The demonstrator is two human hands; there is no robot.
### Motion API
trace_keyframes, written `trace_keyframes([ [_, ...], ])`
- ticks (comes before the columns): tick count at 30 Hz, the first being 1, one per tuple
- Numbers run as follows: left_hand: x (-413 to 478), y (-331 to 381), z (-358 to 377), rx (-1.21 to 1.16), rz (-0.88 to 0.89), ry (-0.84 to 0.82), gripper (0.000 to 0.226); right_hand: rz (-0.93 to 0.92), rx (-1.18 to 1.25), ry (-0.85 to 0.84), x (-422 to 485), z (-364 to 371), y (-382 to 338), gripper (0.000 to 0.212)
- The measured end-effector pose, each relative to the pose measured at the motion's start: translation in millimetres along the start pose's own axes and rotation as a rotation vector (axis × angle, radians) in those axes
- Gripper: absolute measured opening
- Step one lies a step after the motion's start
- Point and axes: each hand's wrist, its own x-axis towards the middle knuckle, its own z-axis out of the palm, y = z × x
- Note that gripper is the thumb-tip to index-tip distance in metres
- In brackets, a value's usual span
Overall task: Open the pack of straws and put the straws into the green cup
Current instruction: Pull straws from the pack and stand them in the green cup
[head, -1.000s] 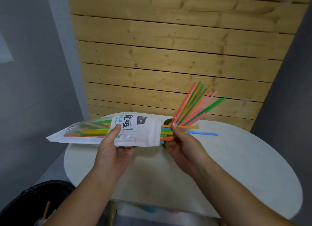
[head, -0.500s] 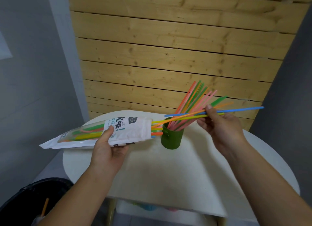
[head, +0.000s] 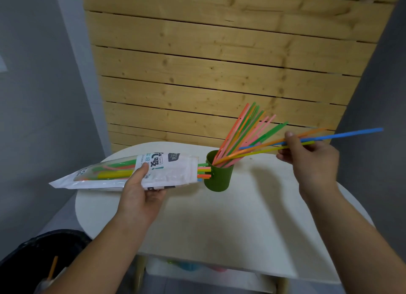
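Observation:
A green cup (head: 218,176) stands on the white round table (head: 219,216) and holds several coloured straws (head: 243,131) fanned up and to the right. My left hand (head: 140,192) grips the white straw pack (head: 123,172), held level with its open end touching the cup; straw tips (head: 204,172) poke out of it. My right hand (head: 309,157) pinches three straws, orange, blue and yellow (head: 342,135), clear of the pack, with their left ends over the cup's mouth.
A wooden slat wall (head: 219,73) rises just behind the table. A black bin (head: 33,260) with a straw in it sits at lower left. A shelf under the table (head: 197,269) holds coloured items. Grey walls flank both sides.
My right hand has drawn three straws out of the pack and carried them right, their ends now over the cup. The pack has stayed level beside the cup.

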Motion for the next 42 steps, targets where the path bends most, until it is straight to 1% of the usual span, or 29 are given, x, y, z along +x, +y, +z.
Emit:
trace_keyframes([
  [4, -3.6, -0.2, -0.3, 0.022, 0.003, 0.011, 0.022, -0.080, -0.181, -0.062, -8.2, 18.1, 0.3, 0.024],
  [7, -5.0, 0.9, -1.1, 0.023, 0.013, 0.007, 0.026, -0.095, -0.261, -0.119, -12.4, 33.0, 4.4, 0.024],
  [11, -6.6, 2.6, -1.6, 0.031, 0.022, -0.008, 0.027, 0.018, -0.217, -0.166, -8.1, 47.3, 14.4, 0.022],
  [14, -7.0, 3.4, -1.5, 0.037, 0.031, -0.014, 0.033, 0.122, -0.144, -0.181, -3.2, 56.0, 21.7, 0.017],
  [17, -7.2, 4.4, -1.4, 0.039, 0.035, -0.029, 0.034, 0.141, -0.149, -0.180, -1.5, 65.0, 30.2, 0.017],
  [22, -7.2, 3.8, -0.4, 0.048, 0.029, -0.036, 0.028, 0.066, -0.258, -0.231, -1.7, 74.8, 38.9, 0.021],
  [24, -7.1, 3.5, -0.7, 0.060, 0.019, -0.044, 0.025, 0.033, -0.316, -0.259, 1.2, 76.6, 39.8, 0.028],
  [26, -8.2, 3.2, -0.6, 0.065, 0.023, -0.053, 0.027, -0.023, -0.396, -0.284, 3.7, 77.4, 38.5, 0.038],
  [28, -9.1, 2.8, -0.2, 0.068, 0.032, -0.063, 0.031, -0.078, -0.467, -0.301, 5.0, 77.3, 36.2, 0.044],
  [30, -10.0, 2.5, 1.0, 0.066, 0.039, -0.068, 0.032, -0.108, -0.498, -0.308, 4.9, 77.1, 35.1, 0.041],
  [32, -10.2, 2.8, 1.9, 0.067, 0.036, -0.058, 0.036, -0.116, -0.486, -0.308, 3.0, 77.6, 36.8, 0.031],
  [36, -10.9, 2.3, 1.8, 0.070, 0.030, -0.045, 0.040, -0.073, -0.412, -0.286, -2.0, 78.1, 40.5, 0.019],
  [40, -12.1, 2.3, 2.6, 0.061, 0.036, -0.048, 0.042, -0.047, -0.362, -0.238, -1.3, 78.2, 39.0, 0.016],
  [42, -12.7, 3.0, 3.0, 0.062, 0.039, -0.041, 0.041, -0.030, -0.359, -0.248, 0.2, 79.0, 40.2, 0.016],
])
